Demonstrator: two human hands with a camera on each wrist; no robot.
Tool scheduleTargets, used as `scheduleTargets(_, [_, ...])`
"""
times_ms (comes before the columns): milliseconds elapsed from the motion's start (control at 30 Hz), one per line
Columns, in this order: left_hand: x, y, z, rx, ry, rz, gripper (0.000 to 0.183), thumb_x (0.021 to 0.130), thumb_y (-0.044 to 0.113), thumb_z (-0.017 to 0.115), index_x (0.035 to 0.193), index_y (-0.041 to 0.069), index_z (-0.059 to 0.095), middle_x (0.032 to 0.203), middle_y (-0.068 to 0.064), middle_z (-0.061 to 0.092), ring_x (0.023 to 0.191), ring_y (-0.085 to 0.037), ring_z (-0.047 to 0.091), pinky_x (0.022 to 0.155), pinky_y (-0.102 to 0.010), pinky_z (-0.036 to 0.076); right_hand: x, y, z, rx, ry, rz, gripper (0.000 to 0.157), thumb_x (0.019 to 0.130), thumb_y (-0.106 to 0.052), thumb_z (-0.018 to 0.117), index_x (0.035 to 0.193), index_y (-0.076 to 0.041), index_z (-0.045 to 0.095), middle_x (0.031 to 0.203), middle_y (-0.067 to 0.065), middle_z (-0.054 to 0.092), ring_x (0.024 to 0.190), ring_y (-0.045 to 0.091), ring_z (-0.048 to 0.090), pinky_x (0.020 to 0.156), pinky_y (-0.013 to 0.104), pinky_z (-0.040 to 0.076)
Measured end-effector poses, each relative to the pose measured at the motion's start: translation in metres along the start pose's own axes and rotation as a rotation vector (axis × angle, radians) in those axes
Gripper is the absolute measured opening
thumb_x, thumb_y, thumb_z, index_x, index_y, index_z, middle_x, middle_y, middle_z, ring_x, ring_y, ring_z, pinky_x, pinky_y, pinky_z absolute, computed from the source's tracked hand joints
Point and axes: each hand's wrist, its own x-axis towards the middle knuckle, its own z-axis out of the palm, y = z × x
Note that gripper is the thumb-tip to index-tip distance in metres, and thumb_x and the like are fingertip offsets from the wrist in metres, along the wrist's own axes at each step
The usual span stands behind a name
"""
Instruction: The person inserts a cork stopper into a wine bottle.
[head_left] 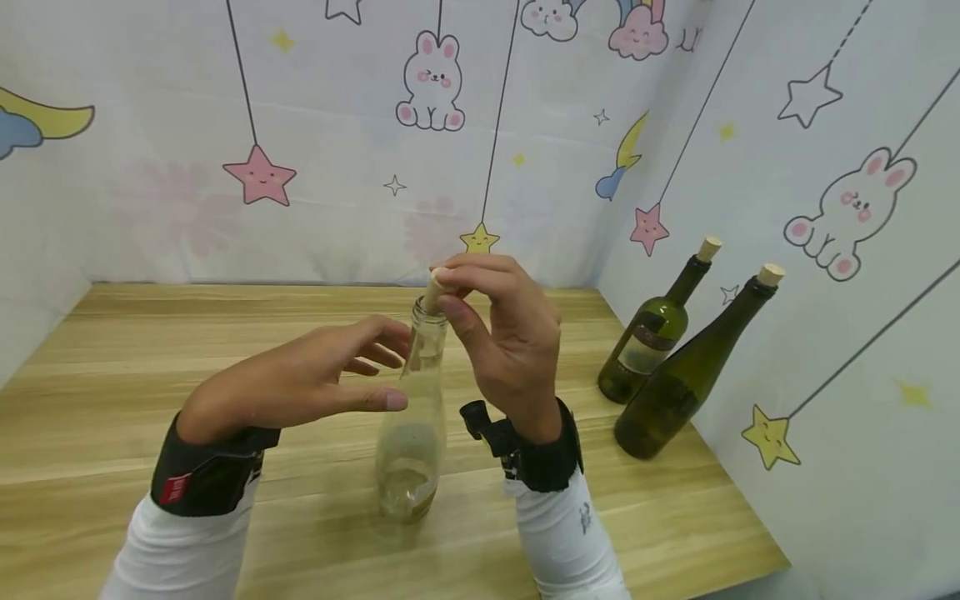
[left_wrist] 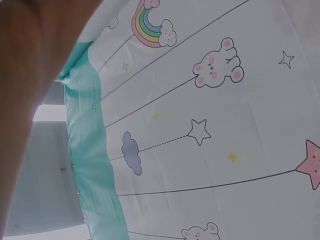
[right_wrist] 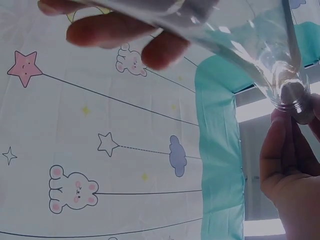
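Observation:
A clear glass bottle [head_left: 414,429] stands upright on the wooden table in the head view. My right hand [head_left: 513,337] pinches a pale cork [head_left: 432,292] between thumb and fingers at the bottle's mouth. From below, in the right wrist view, the cork [right_wrist: 303,114] shows at the rim, its lower end inside the neck. My left hand [head_left: 307,375] is beside the bottle's neck, fingers loosely spread, the thumb in front of the glass and fingertips toward its far side. Only a blurred part of the left arm [left_wrist: 35,65] shows in the left wrist view.
Two dark green bottles, a labelled one [head_left: 645,342] and a taller one [head_left: 686,379], stand at the right of the table [head_left: 315,517], both with corks in their mouths. White cloth walls [head_left: 337,225] with cartoon prints enclose the table at the back and sides.

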Motion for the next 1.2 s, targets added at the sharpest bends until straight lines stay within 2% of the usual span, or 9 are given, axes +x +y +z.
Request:
scheduleTargets(200, [0.01, 0.007, 0.014, -0.025, -0.009, 0.046, 0.052, 0.091, 0.033, 0.074, 0.13, 0.015, 0.045, 0.123, -0.005, 0.062, 0.119, -0.027, 0.063, 0.099, -0.053, 0.053, 0.001, -0.003, -0.002, -0.018, -0.073, 0.027, 0.039, 0.101, -0.019, 0.059, 0.099, 0.019, 0.06, 0.098, 0.03, 0.061, 0.088, 0.033, 0.061, 0.082, 0.031, 0.054])
scheduleTargets(300, [0.013, 0.007, 0.018, -0.017, -0.016, 0.062, 0.051, 0.091, 0.033, 0.074, 0.13, 0.015, 0.046, 0.122, -0.005, 0.065, 0.113, -0.026, 0.066, 0.095, -0.052, 0.056, -0.001, -0.004, -0.005, -0.088, -0.134, 0.076, 0.04, 0.098, -0.024, 0.064, 0.105, 0.015, 0.06, 0.101, 0.026, 0.064, 0.088, 0.029, 0.062, 0.079, 0.035, 0.055])
scheduleTargets(367, [0.013, 0.007, 0.019, -0.015, -0.026, 0.064, 0.051, 0.091, 0.034, 0.073, 0.131, 0.016, 0.046, 0.123, -0.005, 0.066, 0.112, -0.027, 0.067, 0.093, -0.052, 0.057, -0.002, -0.006, -0.007, -0.138, -0.195, 0.125, 0.04, 0.089, -0.02, 0.075, 0.11, 0.011, 0.058, 0.103, 0.022, 0.065, 0.086, 0.025, 0.063, 0.074, 0.036, 0.056])
scheduleTargets(433, [0.014, 0.007, 0.02, -0.003, -0.036, 0.069, 0.05, 0.092, 0.035, 0.072, 0.131, 0.017, 0.047, 0.124, -0.005, 0.067, 0.11, -0.027, 0.068, 0.091, -0.052, 0.058, -0.004, -0.007, -0.009, -0.185, -0.259, 0.177, 0.049, 0.081, -0.013, 0.083, 0.116, 0.007, 0.055, 0.103, 0.018, 0.066, 0.081, 0.02, 0.063, 0.067, 0.034, 0.057])
scheduleTargets(533, [0.014, 0.008, 0.021, 0.008, -0.04, 0.071, 0.047, 0.091, 0.034, 0.073, 0.128, 0.016, 0.05, 0.123, -0.004, 0.069, 0.109, -0.026, 0.069, 0.089, -0.051, 0.059, -0.005, -0.009, -0.009, -0.198, -0.34, 0.241, 0.064, 0.073, 0.0, 0.087, 0.122, 0.003, 0.046, 0.1, 0.015, 0.064, 0.073, 0.017, 0.063, 0.06, 0.031, 0.057])
scheduleTargets(600, [0.014, 0.009, 0.021, 0.019, -0.039, 0.076, 0.045, 0.091, 0.033, 0.073, 0.127, 0.015, 0.051, 0.121, -0.005, 0.07, 0.108, -0.024, 0.07, 0.088, -0.05, 0.06, -0.005, -0.009, -0.008, -0.211, -0.365, 0.254, 0.067, 0.073, 0.002, 0.087, 0.123, 0.003, 0.042, 0.097, 0.015, 0.064, 0.068, 0.017, 0.064, 0.058, 0.03, 0.057])
scheduleTargets(800, [0.015, 0.01, 0.021, 0.015, -0.046, 0.081, 0.045, 0.092, 0.028, 0.073, 0.129, 0.017, 0.051, 0.121, -0.006, 0.07, 0.108, -0.023, 0.07, 0.089, -0.052, 0.059, -0.006, -0.009, -0.009, -0.208, -0.338, 0.212, 0.064, 0.07, 0.01, 0.085, 0.118, 0.007, 0.043, 0.091, 0.018, 0.065, 0.069, 0.021, 0.065, 0.06, 0.031, 0.059])
scheduleTargets(1033, [0.016, 0.012, 0.024, 0.005, -0.059, 0.069, 0.063, 0.093, 0.032, 0.071, 0.146, 0.014, 0.041, 0.127, -0.005, 0.068, 0.109, -0.024, 0.069, 0.088, -0.05, 0.06, -0.007, -0.003, -0.008, -0.082, -0.245, 0.146, 0.054, 0.066, 0.02, 0.08, 0.109, 0.013, 0.047, 0.08, 0.02, 0.064, 0.063, 0.023, 0.061, 0.054, 0.032, 0.054])
scheduleTargets(1200, [0.015, 0.013, 0.025, 0.022, -0.047, 0.055, 0.063, 0.094, 0.033, 0.07, 0.146, 0.013, 0.041, 0.123, -0.004, 0.069, 0.107, -0.025, 0.07, 0.086, -0.049, 0.06, -0.007, -0.001, -0.007, -0.01, -0.222, 0.138, 0.053, 0.064, 0.025, 0.08, 0.105, 0.015, 0.048, 0.078, 0.021, 0.064, 0.062, 0.025, 0.061, 0.055, 0.032, 0.053])
